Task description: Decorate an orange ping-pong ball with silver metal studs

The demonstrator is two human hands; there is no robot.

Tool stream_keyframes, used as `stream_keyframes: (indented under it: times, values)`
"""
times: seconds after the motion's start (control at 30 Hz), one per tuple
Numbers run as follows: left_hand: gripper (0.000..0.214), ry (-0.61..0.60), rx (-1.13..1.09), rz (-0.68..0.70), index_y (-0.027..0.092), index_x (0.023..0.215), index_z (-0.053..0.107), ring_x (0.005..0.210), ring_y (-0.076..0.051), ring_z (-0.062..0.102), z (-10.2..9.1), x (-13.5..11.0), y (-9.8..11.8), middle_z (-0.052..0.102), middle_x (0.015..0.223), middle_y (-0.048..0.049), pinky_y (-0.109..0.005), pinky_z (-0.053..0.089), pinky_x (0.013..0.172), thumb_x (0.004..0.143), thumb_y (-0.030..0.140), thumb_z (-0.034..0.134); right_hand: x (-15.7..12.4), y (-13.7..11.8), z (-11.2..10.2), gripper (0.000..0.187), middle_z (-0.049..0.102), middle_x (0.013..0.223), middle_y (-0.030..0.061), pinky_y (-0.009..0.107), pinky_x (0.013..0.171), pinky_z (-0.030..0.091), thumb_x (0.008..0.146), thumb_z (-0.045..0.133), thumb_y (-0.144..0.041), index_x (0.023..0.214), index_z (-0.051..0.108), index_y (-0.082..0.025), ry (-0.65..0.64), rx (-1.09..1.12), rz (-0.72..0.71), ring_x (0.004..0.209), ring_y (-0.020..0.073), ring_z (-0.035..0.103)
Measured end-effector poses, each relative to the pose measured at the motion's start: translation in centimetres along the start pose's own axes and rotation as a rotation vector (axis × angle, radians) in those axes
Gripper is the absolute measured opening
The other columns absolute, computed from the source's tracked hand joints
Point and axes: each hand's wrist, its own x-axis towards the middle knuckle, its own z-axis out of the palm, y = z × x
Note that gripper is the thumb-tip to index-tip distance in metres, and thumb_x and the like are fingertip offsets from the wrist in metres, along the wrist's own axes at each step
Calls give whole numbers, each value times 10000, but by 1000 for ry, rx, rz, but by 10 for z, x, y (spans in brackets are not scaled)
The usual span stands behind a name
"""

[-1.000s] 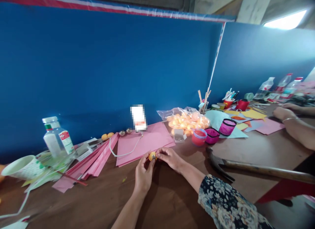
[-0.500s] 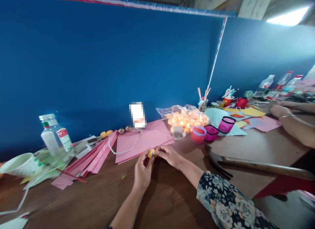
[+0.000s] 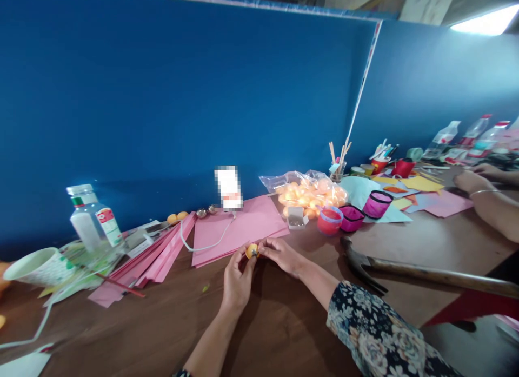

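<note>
Between my two hands is a small orange ball (image 3: 252, 248), held just above the brown table, with a shiny silver piece on its near side. My left hand (image 3: 238, 282) grips it from the left, the thumb below and the fingers around its edge. From the right, my right hand (image 3: 284, 256) pinches its rim with thumb and forefinger; the exact contact is partly hidden. Pink paper sheets (image 3: 239, 225) lie just beyond the hands. On their far side rest silver balls (image 3: 201, 212) and two orange balls (image 3: 177, 217).
A plastic bag of orange balls (image 3: 310, 193), a small clear box (image 3: 297, 218), and red and magenta cups (image 3: 351, 217) stand behind right. A hammer (image 3: 425, 272) lies at right, near another person's arm (image 3: 492, 201). Bottles (image 3: 95, 217) and a paper cup (image 3: 38, 266) stand left.
The camera view has shifted slightly. Both hands keep hold of the orange ball in nearly the same position.
</note>
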Motion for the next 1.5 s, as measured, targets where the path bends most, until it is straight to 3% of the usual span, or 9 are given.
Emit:
stream_keyframes:
  times: [1.5]
  values:
    - [371, -7, 42, 11, 159, 1049, 569, 967, -207, 568, 0, -1, 2, 624, 1033, -93, -353, 399, 884, 703, 292, 579, 0, -1, -2, 304, 575, 770, 14, 264, 731, 374, 736, 555, -440, 750, 541, -137, -50, -33, 43, 731, 128, 499]
